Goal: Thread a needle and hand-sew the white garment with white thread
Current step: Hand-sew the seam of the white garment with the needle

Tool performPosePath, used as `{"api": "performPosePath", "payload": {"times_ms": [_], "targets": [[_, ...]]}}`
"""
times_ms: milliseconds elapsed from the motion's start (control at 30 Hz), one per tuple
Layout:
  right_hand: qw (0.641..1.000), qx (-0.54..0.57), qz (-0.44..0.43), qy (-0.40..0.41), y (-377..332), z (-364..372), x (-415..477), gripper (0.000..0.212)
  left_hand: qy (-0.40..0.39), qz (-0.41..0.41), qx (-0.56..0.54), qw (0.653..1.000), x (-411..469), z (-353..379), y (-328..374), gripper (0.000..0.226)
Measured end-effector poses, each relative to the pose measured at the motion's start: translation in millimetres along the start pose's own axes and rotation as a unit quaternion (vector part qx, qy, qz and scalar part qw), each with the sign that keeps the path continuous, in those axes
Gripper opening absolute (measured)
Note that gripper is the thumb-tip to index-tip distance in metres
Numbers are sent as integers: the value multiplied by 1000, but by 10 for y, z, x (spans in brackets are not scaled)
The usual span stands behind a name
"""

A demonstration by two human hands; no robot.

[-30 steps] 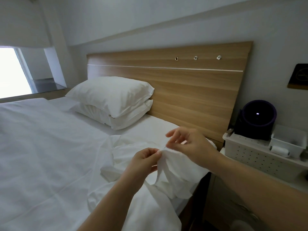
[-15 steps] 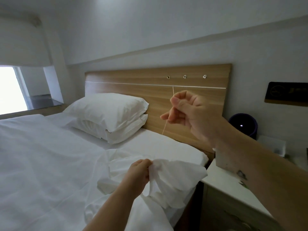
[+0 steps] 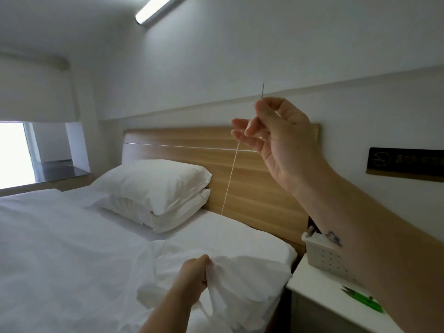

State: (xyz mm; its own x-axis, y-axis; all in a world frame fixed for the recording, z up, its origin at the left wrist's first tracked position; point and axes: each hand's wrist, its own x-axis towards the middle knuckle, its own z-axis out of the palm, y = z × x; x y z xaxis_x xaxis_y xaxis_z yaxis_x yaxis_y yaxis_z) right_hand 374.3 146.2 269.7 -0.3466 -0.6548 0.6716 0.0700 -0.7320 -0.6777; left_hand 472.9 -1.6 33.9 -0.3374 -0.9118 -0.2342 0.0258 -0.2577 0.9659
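Saw a wide bed in white sheets filling the left and lower view, with a light-wood slatted headboard behind it and two white pillows stacked against that. Found the crumpled white cloth garment on the bed's near right corner, just beside a white bedside cabinet.

Noted the right hand raised high before the headboard, its other fingers loosely spread. Noted the left hand low down, fingers clenched round a bunched fold of the garment.

Found a white perforated plastic basket at the back of the cabinet top, against the headboard's end, largely hidden behind the right forearm. Could not tell its contents, apart from a small grey part poking above its left rim corner. Spotted a black rectangular wall sign above it, and a flat bright green object nearer the cabinet's front, too blurred to name.

Traced a fine white thread straight down from the right hand toward the gripped fold; lost its lower end against the white cloth. Made out a thin silver sewing needle pinched between right thumb and forefinger, one end upright above the fingertips.
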Motion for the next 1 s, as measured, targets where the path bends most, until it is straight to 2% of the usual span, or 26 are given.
{"api": "performPosePath", "payload": {"times_ms": [133, 200, 267, 367, 567, 633, 700, 800, 900, 1000], "targets": [[998, 22, 47, 25, 124, -57, -23, 11, -3, 11, 19, 1000, 1, -7, 24, 28], [993, 38, 110, 23, 201, -116, -45, 11, -17, 16, 9, 1000, -5, -23, 23, 22], [977, 15, 210, -29, 315, -211, -112, 11, -35, 30, -4, 999, -23, -44, 19, 14], [933, -122, 313, -128, 583, -410, -280, 11, -54, 51, -42, 996, -66, -76, 38, 13], [861, -383, 300, -149, 1285, -699, -521, 7, -119, 94, -44, 987, -126, -138, 9, 17], [836, -438, 285, -165, 1545, -761, -597, 9, -128, 102, -47, 985, -128, -133, -8, 19], [835, -442, 279, -171, 1714, -814, -640, 12, -137, 110, -51, 983, -121, -127, -22, 25], [852, -425, 264, -153, 1801, -892, -625, 10, -145, 131, -37, 980, -111, -127, -50, 40], [872, -407, 240, -128, 1846, -944, -638, 11, -135, 149, -39, 979, -110, -116, -100, 31], [876, -395, 253, -117, 1942, -1000, -698, 11, -127, 141, -49, 981, -78, -63, -181, 21]]}}
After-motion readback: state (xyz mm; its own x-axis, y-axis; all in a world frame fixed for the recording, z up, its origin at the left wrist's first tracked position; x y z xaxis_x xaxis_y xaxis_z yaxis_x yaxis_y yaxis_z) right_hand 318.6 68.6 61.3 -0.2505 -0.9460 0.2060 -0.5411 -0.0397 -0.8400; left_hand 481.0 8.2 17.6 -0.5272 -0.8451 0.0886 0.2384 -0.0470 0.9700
